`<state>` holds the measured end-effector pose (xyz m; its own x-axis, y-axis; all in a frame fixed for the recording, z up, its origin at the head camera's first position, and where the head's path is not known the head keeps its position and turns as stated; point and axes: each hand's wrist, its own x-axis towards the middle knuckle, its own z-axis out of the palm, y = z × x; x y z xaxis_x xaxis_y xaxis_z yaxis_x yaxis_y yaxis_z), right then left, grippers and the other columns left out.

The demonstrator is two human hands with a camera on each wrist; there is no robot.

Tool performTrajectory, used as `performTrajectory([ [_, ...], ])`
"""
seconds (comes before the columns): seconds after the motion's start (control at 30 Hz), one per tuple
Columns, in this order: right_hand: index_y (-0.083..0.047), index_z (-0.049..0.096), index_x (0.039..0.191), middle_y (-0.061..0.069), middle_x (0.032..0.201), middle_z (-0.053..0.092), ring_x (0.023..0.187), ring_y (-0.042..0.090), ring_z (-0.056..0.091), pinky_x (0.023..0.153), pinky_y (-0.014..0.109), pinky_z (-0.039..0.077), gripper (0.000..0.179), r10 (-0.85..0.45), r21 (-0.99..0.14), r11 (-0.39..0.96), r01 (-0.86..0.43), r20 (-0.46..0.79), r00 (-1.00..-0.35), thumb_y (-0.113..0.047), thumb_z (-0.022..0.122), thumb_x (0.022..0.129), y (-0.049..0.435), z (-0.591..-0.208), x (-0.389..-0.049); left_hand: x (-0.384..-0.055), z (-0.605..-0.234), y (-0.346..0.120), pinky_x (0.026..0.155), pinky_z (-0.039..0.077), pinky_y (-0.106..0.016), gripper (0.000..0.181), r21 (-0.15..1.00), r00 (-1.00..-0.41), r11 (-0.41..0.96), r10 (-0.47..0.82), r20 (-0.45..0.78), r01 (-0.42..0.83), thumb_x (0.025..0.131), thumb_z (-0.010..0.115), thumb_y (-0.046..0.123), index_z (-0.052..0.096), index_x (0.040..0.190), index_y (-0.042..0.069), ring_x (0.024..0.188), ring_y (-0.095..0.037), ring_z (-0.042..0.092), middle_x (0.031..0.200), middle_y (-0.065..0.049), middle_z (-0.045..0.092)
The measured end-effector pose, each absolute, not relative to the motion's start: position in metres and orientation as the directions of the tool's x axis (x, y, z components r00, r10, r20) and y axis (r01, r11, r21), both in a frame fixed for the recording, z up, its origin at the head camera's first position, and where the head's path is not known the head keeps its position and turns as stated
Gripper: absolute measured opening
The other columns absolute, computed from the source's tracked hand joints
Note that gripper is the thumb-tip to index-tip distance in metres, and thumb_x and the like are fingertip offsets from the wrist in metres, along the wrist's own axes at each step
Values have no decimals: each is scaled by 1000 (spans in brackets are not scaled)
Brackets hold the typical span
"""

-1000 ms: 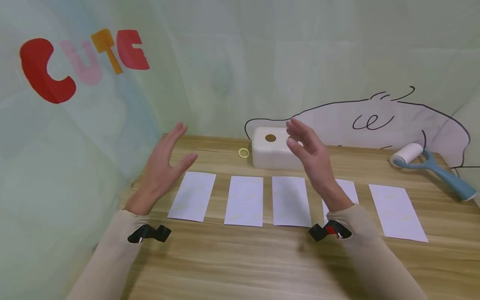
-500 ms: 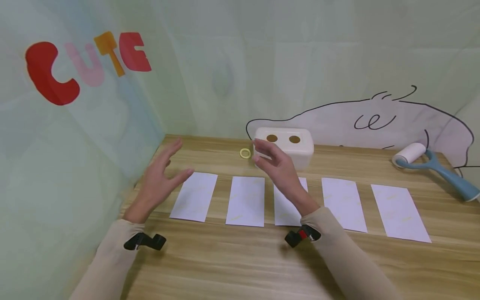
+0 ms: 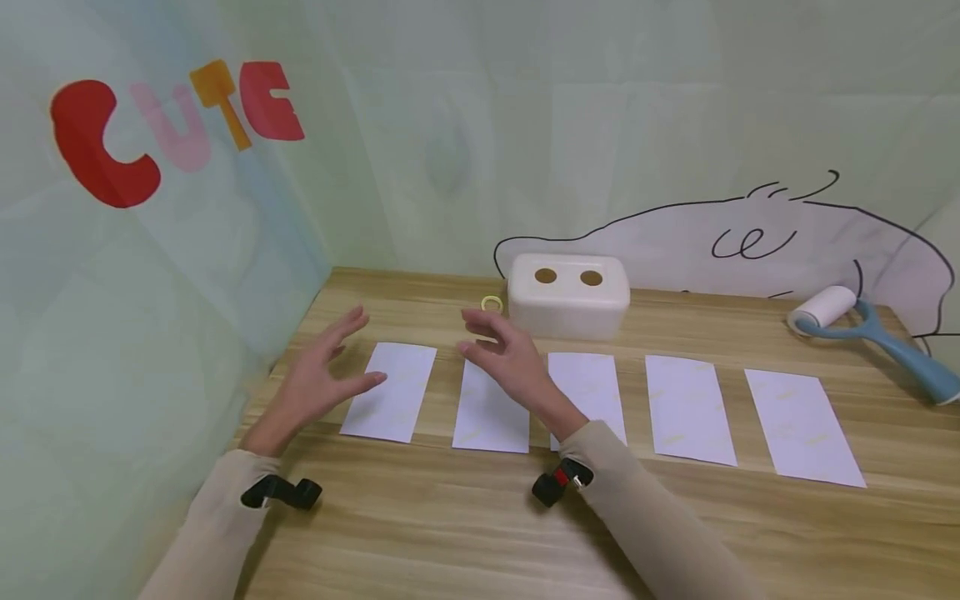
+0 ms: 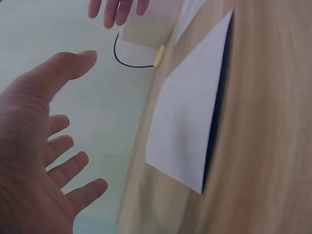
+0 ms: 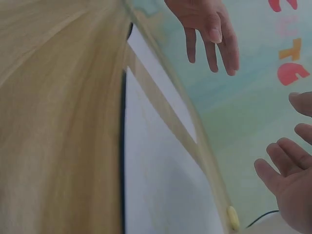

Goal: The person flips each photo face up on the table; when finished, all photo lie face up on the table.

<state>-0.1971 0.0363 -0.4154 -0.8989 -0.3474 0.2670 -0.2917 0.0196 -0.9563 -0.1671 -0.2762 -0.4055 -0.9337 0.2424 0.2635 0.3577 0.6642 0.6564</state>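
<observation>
Several white paper cards lie in a row on the wooden table (image 3: 420, 525). My left hand (image 3: 311, 387) hovers by the leftmost card (image 3: 401, 379), thumb spread from the fingers and nothing held. Over the second card (image 3: 487, 421) hangs my right hand (image 3: 510, 362), its fingers loosely bent and also holding nothing. In the left wrist view the left hand (image 4: 34, 131) shows an unfilled palm above the table. The right wrist view shows the right hand (image 5: 292, 180) at the right edge, facing the left one across a gap.
Behind the cards stands a white box (image 3: 568, 310) with two round holes in its top. A yellow ring (image 3: 492, 303) lies left of it. A lint roller (image 3: 862, 329) with a blue handle rests at the right. Printed cloth (image 3: 420, 125) walls the back and left side.
My right hand has swept left from the fourth card to above the second and come lower. The left hand has sunk slightly toward the leftmost card. The cards stay in place.
</observation>
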Motion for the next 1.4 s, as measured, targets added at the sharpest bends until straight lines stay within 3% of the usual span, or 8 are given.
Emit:
performTrajectory([
  [0.23,4,58,145,19,149,58,139,32,55,115,43,44,49,-399,-957,43,-287,247,-883,-3,73,99,16,-427,-195,-163,-415,-287,115,36,-64,88,657,-933,664,294,210,357,83,93,24,49,156,-1,152,-45,34,168,-19,37],
  [0.5,-3,64,143,16,142,65,131,28,63,108,38,50,50,-440,-948,202,-246,137,-888,-15,79,97,1,-434,-192,-159,-422,-288,119,26,-68,98,598,-918,708,376,131,375,80,95,34,46,157,-2,152,-48,31,168,-18,37],
  [0.87,-2,67,138,12,139,68,129,26,64,108,34,49,48,-493,-914,303,-270,92,-865,-14,82,95,-8,-441,-191,-152,-427,-291,115,36,-62,91,602,-911,713,408,62,360,75,99,36,59,148,-2,143,-45,48,155,-22,54],
  [1.4,-3,66,139,12,140,68,134,25,59,114,34,43,46,-573,-768,482,-421,87,-815,-19,78,97,-16,-437,-188,-150,-430,-287,113,37,-67,102,541,-899,748,436,35,384,72,99,45,55,151,-3,143,-51,44,157,-25,49],
])
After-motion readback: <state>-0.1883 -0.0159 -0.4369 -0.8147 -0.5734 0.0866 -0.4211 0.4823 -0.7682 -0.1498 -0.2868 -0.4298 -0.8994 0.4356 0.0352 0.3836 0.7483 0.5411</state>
